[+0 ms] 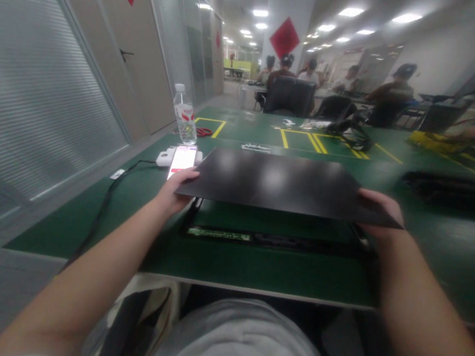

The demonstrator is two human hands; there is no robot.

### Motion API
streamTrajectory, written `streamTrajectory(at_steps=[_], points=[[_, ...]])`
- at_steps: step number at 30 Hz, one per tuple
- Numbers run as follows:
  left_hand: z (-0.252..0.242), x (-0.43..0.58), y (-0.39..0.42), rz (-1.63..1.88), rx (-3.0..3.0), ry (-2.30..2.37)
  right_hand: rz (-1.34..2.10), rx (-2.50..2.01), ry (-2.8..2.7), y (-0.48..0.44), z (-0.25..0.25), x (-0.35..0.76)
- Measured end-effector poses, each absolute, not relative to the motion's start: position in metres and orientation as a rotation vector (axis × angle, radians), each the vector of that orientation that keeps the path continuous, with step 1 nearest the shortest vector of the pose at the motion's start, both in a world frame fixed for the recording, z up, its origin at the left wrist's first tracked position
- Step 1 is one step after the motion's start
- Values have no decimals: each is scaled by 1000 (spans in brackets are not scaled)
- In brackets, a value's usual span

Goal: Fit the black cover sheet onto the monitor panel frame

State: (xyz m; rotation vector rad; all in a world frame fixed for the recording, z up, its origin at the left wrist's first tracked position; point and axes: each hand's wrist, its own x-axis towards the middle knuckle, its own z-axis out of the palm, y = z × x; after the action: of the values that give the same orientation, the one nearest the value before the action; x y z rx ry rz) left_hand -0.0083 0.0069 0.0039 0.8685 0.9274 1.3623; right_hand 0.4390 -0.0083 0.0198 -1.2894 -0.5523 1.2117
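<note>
A flat, glossy black rectangular panel (281,184) is held level above the table, with ceiling lights reflected in its face. My left hand (177,189) grips its left edge, thumb on top and fingers underneath. At the right edge, my right hand (384,216) holds it the same way. Below the panel lies a dark rectangular frame (299,244) on the green tabletop; a strip of green circuit board (218,234) shows along its near side. The panel hides most of the frame's far part.
Left of the panel are a lit phone (183,158), a white power strip (164,157) with a black cable and a water bottle (185,115). Red scissors (203,132) lie behind. A blurred dark stack (460,194) sits at right. Several people sit in the background.
</note>
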Motion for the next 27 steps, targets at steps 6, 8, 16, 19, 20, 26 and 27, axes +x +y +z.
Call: streamTrajectory(at_steps=[6,8,16,19,20,26,27], points=[[4,-11,9,1558,760,927,1370,-1396,-894,-7,11,443],[5,-12,10,1617,733,927,1380,-1408,-942,-4,7,446],[15,-5,4,1669,700,905,1310,-1358,-805,6,3,457],[17,-2,2,1665,717,935,1249,-1402,-807,5,2,459],[17,-1,2,1663,729,943,1216,-1411,-816,5,2,459],[12,-5,2,1644,854,948,1076,-1498,-893,5,-5,457],[10,-6,3,1631,880,951,1046,-1517,-906,6,-5,457]])
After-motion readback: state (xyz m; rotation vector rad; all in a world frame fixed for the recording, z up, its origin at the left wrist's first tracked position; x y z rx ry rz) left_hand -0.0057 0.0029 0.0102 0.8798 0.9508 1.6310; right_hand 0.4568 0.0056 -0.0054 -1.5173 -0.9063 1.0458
